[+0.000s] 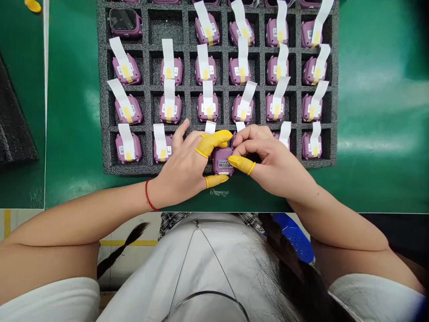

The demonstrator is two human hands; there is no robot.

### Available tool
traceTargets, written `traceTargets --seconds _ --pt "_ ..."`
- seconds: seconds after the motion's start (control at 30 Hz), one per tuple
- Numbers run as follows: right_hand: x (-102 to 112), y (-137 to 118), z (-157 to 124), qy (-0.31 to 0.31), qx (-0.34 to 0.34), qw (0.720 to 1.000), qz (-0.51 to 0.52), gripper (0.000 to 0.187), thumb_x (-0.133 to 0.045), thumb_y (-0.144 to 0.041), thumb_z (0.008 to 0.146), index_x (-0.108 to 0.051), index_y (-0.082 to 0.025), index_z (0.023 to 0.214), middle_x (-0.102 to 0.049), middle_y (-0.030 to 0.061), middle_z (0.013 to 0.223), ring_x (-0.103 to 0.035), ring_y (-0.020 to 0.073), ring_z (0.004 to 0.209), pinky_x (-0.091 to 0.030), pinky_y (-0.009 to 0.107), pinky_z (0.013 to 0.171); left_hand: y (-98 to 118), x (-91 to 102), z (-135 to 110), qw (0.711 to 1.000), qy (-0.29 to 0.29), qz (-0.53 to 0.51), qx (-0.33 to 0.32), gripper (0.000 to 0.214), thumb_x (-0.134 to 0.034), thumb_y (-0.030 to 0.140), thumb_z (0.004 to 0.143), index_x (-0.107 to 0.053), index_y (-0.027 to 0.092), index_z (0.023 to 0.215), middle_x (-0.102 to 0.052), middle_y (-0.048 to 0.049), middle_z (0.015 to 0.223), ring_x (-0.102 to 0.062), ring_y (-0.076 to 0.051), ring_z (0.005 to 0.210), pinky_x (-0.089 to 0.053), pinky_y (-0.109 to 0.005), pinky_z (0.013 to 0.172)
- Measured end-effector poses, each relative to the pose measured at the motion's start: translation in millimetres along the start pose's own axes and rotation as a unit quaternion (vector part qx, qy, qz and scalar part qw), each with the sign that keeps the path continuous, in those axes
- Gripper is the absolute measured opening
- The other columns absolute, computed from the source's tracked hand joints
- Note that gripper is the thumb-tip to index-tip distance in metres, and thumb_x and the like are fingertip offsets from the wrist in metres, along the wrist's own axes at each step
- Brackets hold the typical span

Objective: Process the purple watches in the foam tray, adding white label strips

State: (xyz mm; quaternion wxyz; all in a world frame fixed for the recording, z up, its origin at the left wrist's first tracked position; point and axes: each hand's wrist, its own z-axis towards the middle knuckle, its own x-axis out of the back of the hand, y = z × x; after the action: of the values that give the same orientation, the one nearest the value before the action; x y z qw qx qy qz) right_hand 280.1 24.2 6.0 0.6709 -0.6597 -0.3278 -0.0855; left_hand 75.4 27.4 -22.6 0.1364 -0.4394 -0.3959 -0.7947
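Note:
A purple smartwatch body (223, 156), its labelled back facing up, is gripped in my left hand (187, 158) between yellow-capped thumb and finger. My right hand (268, 156) touches its right edge with a yellow-capped thumb, the other fingers curled in; whether they pinch anything is hidden. Both hands are over the front edge of a black foam tray (217, 49). In its compartments lie several purple watch bodies (129, 147), most carrying white strips (125, 136) held by yellow tape. One watch (125, 22) at the back left shows its dark screen.
The tray sits on a green table (378, 112). A crumpled piece of clear film (219, 192) lies just in front of my hands. Dark foam (15, 116) is on the left, with a yellow finger cot (32, 5) at the top left. A blue perforated seat (295, 237) shows below.

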Motion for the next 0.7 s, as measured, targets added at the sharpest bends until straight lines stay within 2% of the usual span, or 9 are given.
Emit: traceTargets --seconds 0.27,0.47,0.7 --pt "-0.8 -0.2 -0.5 0.006 0.009 1.0 -0.011 0.013 -0.062 -0.016 0.081 -0.065 -0.019 0.069 -0.062 0.0038 0.095 -0.052 0.0215 0.099 -0.039 0.045 0.094 -0.9 0.0 0.3 1.0 0.001 -0.006 -0.001 0.057 -0.065 0.045 0.087 -0.039 0.024 0.133 -0.064 -0.0044 0.109 -0.061 -0.023 0.105 -0.021 -0.061 0.119" --pt "-1.0 -2.0 -1.4 0.006 0.005 1.0 -0.023 0.013 -0.062 -0.016 0.081 -0.064 -0.019 0.068 -0.062 0.0036 0.094 -0.052 0.0215 0.098 -0.04 0.044 0.093 -1.3 -0.6 -0.2 1.0 0.003 -0.006 -0.003 0.056 -0.066 0.046 0.086 -0.042 0.023 0.132 -0.064 -0.0047 0.108 -0.062 -0.023 0.105 -0.021 -0.059 0.12" --pt "-2.3 -1.6 -1.9 0.007 0.008 0.999 -0.036 0.014 -0.061 -0.018 0.082 -0.063 -0.02 0.069 -0.062 0.0037 0.095 -0.052 0.0228 0.101 -0.04 0.046 0.094 -0.3 1.1 -0.1 1.0 -0.017 -0.01 0.017 0.053 -0.063 0.046 0.088 -0.043 0.026 0.131 -0.064 -0.003 0.111 -0.062 -0.023 0.108 -0.017 -0.057 0.122"
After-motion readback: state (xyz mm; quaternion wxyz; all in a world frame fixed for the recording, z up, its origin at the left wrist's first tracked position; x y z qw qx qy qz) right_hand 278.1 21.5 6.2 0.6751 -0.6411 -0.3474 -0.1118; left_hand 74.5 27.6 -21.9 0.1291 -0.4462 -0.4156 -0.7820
